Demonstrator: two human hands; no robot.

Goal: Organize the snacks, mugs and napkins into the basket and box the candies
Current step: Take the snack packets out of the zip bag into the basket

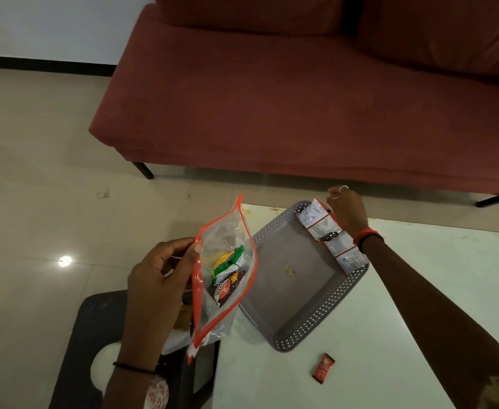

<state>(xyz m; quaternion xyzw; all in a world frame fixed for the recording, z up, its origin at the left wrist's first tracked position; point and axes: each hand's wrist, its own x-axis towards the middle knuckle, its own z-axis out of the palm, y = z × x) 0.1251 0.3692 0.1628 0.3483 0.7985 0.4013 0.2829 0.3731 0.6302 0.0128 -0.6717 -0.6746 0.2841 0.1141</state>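
- Basket [301,326]: grey perforated plastic, seated at the worktop's [419,290] far-left corner. Its floor is nearly bare; only a small yellowish scrap lies near the middle.
- Snack strip [327,234]: a chain of joined sachets lies along the basket's right wall, partly over the rim. Judged as the first item loaded.
- Right hand [347,206]: positioned over the far end of the strip, at the basket's far corner. Fingers curl loosely; whether this grip pinches the strip's end or has let go cannot be told.
- Left hand [159,278]: grip closed on the rim of a clear zip bag [224,270] with orange edging, held upright off the worktop's left edge, just beside the basket.
- Bag contents: green and dark snack packets [227,267], not yet transferred.
- Red candy [323,368]: one small wrapper lies loose on the worktop, near the basket's near corner. Not boxed.
- Not in view: mugs, napkins, candy box.
- Assessment: early stage. Remaining work covers the bagged snacks, mugs, napkins and all candy boxing.
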